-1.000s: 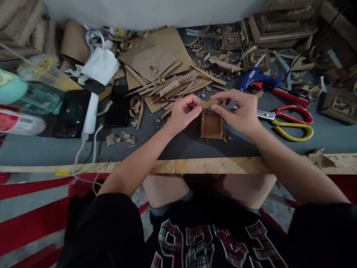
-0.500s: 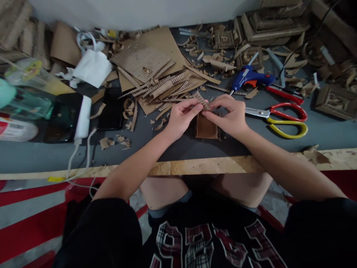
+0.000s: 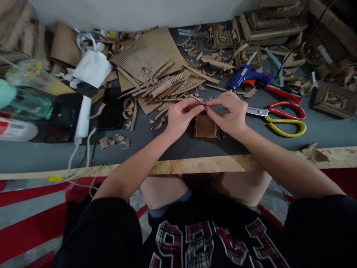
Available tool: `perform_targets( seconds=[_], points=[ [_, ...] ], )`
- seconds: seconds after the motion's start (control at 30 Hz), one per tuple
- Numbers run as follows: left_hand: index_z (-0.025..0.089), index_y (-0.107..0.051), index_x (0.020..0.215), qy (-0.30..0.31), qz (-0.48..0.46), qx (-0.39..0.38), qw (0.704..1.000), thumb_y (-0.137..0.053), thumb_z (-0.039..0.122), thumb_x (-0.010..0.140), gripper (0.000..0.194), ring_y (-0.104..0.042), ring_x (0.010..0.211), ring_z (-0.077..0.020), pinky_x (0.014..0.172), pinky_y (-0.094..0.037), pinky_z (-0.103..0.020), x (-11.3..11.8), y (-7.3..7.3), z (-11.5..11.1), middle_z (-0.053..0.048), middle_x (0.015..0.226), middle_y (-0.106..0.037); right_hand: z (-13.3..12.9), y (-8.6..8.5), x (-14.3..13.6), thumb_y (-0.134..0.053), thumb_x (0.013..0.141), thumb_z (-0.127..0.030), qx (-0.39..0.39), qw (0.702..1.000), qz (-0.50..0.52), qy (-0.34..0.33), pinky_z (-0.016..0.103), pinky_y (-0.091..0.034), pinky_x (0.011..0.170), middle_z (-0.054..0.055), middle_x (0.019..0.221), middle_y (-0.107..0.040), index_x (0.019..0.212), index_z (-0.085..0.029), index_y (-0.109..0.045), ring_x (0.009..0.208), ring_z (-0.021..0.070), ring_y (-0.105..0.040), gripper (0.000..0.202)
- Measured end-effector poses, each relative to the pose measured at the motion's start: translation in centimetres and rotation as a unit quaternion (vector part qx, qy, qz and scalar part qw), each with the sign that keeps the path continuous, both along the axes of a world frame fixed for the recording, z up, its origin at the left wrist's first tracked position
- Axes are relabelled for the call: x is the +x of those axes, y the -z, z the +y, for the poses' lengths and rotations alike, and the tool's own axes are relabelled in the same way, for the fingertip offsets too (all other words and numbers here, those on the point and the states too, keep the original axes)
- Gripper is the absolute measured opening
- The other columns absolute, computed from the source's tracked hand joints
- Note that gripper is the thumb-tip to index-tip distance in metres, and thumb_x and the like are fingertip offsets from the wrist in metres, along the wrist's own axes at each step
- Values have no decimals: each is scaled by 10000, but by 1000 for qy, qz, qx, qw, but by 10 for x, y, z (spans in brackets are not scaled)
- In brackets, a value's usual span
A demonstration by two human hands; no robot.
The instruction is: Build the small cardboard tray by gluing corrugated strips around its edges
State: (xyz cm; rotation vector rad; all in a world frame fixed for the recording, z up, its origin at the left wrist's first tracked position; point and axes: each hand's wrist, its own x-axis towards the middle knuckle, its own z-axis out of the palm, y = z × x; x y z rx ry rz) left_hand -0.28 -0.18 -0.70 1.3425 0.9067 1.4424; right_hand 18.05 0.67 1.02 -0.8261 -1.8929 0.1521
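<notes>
The left hand (image 3: 180, 117) pinches a thin cardboard strip (image 3: 198, 99) between thumb and fingers, at the far left of the small box (image 3: 205, 125). The right hand (image 3: 230, 111), fingers curled, pinches the strip's near end above the box's far edge. Both forearms slant inward toward the box, which sits on the worktop (image 3: 150, 149); scissors (image 3: 284, 119) lie to its right.

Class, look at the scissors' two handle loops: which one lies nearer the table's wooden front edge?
The yellow loop; it lies on the side towards the wooden edge, while the red loop lies beyond it.
</notes>
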Motion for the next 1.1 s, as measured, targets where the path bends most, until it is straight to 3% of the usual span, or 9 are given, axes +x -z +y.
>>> perform_targets(
  seconds=[0.27, 0.6, 0.83, 1.1],
  points=[
    [222, -826, 884, -10, 16, -18, 1000, -841, 567, 745, 373, -764, 866, -165, 842, -615, -300, 1, -5, -2, -26, 940, -822, 0, 0, 1, -652, 918, -346, -21, 999, -10, -22, 385, -559, 752, 0, 763, -765, 915, -261, -762, 734, 183, -686, 140],
    [225, -822, 849, -14, 23, -17, 999, -860, 545, 730, 344, -758, 811, -153, 784, -620, -284, 1, -2, -2, -26, 889, -822, 0, 2, 3, -625, 930, -332, -25, 999, -16, -39, 401, -549, 814, 4, 759, -744, 898, -264, -757, 736, 182, -666, 152],
    [203, -807, 833, -23, 51, -17, 998, -839, 593, 728, 405, -742, 782, -154, 738, -599, -275, 0, 0, 0, -31, 863, -811, -3, 1, 1, -635, 903, -337, -27, 997, -68, 34, 484, -521, 891, 16, 736, -722, 879, -286, -740, 876, 256, -681, 119],
    [189, -805, 835, -20, 40, -37, 998, -845, 611, 705, 443, -749, 802, -157, 770, -609, -276, 1, -1, 0, -37, 870, -812, 0, 5, -2, -556, 941, -273, -17, 999, -51, 4, 414, -491, 828, 13, 806, -720, 889, -250, -667, 829, 215, -678, 126]
  ],
)
